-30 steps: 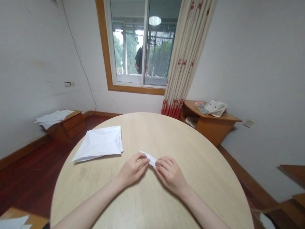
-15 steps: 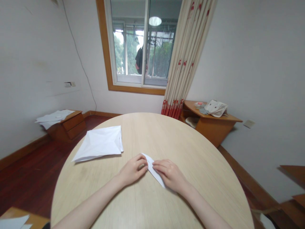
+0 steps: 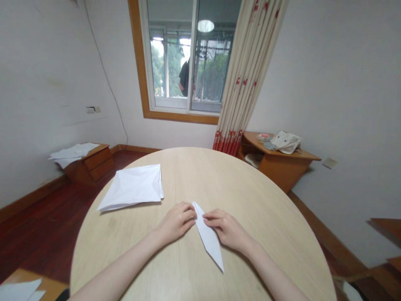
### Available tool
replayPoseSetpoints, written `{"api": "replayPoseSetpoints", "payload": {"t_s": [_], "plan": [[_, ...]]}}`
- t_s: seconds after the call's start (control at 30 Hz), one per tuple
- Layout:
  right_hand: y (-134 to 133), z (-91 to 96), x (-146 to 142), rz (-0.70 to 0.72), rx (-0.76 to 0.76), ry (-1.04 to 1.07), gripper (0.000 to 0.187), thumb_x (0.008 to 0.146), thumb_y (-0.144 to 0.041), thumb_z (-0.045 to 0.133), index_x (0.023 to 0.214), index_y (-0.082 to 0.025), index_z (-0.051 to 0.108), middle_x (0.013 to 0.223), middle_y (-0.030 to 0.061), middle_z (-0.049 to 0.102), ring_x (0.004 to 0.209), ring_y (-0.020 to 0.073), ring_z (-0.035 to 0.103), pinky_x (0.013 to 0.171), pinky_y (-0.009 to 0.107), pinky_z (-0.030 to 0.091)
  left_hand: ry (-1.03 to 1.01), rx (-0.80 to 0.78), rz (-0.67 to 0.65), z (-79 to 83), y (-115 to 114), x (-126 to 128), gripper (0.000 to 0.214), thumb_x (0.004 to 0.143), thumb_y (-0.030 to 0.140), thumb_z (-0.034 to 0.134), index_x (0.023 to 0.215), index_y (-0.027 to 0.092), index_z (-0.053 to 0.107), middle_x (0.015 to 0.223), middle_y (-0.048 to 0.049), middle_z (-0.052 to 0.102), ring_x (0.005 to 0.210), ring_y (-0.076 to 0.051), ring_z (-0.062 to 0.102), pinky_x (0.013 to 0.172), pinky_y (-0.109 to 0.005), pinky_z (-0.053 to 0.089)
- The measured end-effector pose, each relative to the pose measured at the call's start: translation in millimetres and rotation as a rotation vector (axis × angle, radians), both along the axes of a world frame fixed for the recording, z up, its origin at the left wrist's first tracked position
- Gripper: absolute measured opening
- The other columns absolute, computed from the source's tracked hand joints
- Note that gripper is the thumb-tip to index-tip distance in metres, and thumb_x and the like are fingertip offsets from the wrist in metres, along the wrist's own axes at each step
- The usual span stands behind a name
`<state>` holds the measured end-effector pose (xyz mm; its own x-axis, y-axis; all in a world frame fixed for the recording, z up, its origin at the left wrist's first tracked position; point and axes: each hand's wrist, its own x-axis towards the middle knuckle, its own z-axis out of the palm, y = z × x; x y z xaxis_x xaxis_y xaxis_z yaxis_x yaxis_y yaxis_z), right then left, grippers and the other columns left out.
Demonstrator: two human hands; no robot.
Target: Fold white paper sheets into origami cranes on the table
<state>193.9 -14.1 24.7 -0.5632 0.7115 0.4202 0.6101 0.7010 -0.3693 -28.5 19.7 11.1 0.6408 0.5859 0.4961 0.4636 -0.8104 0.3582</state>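
Observation:
A narrow folded white paper [image 3: 209, 240], pointed at both ends, lies on the round light-wood table [image 3: 250, 200] between my hands. My left hand [image 3: 176, 221] is curled, its fingertips pinching the paper's far tip. My right hand [image 3: 228, 229] rests on the paper's right edge, fingers bent and pressing it near the same tip. The paper's near point reaches toward me, past both hands.
A stack of white paper sheets [image 3: 133, 187] lies on the table's far left. A low wooden cabinet [image 3: 90, 161] with papers stands at the left wall. A wooden side table [image 3: 278, 161] with a cloth bag stands by the curtain [image 3: 247, 79]. More paper [image 3: 19, 290] shows at bottom left.
The folded paper has swung and opened out, from a small piece held between the fingers to a long pointed shape lying toward me. Both hands stayed close together.

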Motion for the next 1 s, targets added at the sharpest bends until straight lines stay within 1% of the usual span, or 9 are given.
{"api": "replayPoseSetpoints", "payload": {"t_s": [0.1,0.2,0.37,0.47,0.63,0.77,0.87,0.93,1.0], "plan": [[-2.2,4.4,1.5,0.009,-0.012,-0.026,0.030,0.086,-0.007,0.054,0.099,-0.027,0.073,0.107,0.0037,0.070,0.099,0.0191,0.063,0.085,0.035,0.053,-0.013,-0.091,-0.070,1.6,-2.6,0.6,0.014,0.088,0.011,0.051,0.091,0.019,0.063,0.092,-0.0043,0.062,0.090,-0.017,0.057,0.079,-0.028,0.047],[-3.7,7.2,3.1,0.028,-0.034,-0.028,0.028,0.087,-0.011,0.055,0.102,-0.028,0.072,0.109,0.0051,0.069,0.102,0.0203,0.062,0.087,0.037,0.053,-0.036,-0.169,-0.099,4.8,-7.2,1.7,0.018,0.082,0.007,0.052,0.090,0.019,0.062,0.093,-0.0040,0.061,0.090,-0.017,0.058,0.081,-0.028,0.048],[-5.5,11.4,3.7,0.034,-0.081,-0.046,0.028,0.084,-0.012,0.060,0.104,-0.028,0.071,0.112,0.0059,0.067,0.106,0.0212,0.060,0.091,0.038,0.051,-0.042,-0.234,-0.132,13.4,-12.3,1.6,0.024,0.070,0.009,0.060,0.091,0.019,0.061,0.097,-0.0052,0.060,0.095,-0.020,0.057,0.086,-0.032,0.047],[-6.5,13.9,2.8,0.022,-0.104,-0.052,0.030,0.083,-0.010,0.062,0.104,-0.028,0.071,0.113,0.0054,0.067,0.106,0.0209,0.059,0.092,0.038,0.050,-0.036,-0.261,-0.137,17.5,-13.6,1.3,0.025,0.067,0.012,0.066,0.090,0.018,0.060,0.098,-0.0055,0.060,0.097,-0.021,0.057,0.088,-0.033,0.046],[-6.1,13.1,2.3,0.026,-0.068,-0.024,0.024,0.085,-0.013,0.061,0.096,-0.030,0.074,0.106,0.0033,0.070,0.099,0.0189,0.062,0.086,0.036,0.052,-0.048,-0.258,-0.136,19.6,-15.0,1.8,0.021,0.070,0.020,0.070,0.089,0.018,0.061,0.096,-0.0057,0.061,0.094,-0.020,0.058,0.085,-0.031,0.047],[-3.7,7.6,3.5,0.013,-0.064,-0.004,0.022,0.083,-0.015,0.064,0.095,-0.030,0.074,0.102,0.0014,0.073,0.095,0.0178,0.063,0.084,0.034,0.052,-0.060,-0.248,-0.150,19.4,-14.6,1.7,0.014,0.075,0.022,0.066,0.089,0.018,0.064,0.096,-0.0064,0.062,0.094,-0.020,0.059,0.084,-0.032,0.047],[-2.3,5.1,3.4,0.015,-0.081,0.019,0.019,0.083,-0.015,0.064,0.089,-0.030,0.075,0.100,-0.0002,0.073,0.093,0.0175,0.063,0.084,0.034,0.052,-0.072,-0.242,-0.149,18.2,-14.0,1.4,0.010,0.080,0.022,0.062,0.089,0.019,0.065,0.096,-0.0064,0.063,0.094,-0.020,0.059,0.085,-0.032,0.048],[-1.7,5.3,2.5,0.022,-0.106,0.039,0.018,0.085,-0.017,0.062,0.087,-0.030,0.075,0.098,-0.0007,0.073,0.093,0.0172,0.063,0.084,0.033,0.051,-0.082,-0.231,-0.142,16.9,-13.6,1.7,0.011,0.083,0.022,0.060,0.091,0.019,0.066,0.096,-0.0063,0.063,0.095,-0.019,0.059,0.086,-0.032,0.047],[-1.0,5.9,1.4,0.020,-0.135,0.070,0.018,0.086,-0.019,0.060,0.090,-0.029,0.074,0.097,0.0004,0.073,0.093,0.0174,0.064,0.084,0.034,0.051,-0.088,-0.230,-0.136,15.5,-13.2,2.5,0.013,0.085,0.022,0.058,0.094,0.019,0.067,0.097,-0.0065,0.064,0.095,-0.019,0.059,0.087,-0.032,0.047]]}}
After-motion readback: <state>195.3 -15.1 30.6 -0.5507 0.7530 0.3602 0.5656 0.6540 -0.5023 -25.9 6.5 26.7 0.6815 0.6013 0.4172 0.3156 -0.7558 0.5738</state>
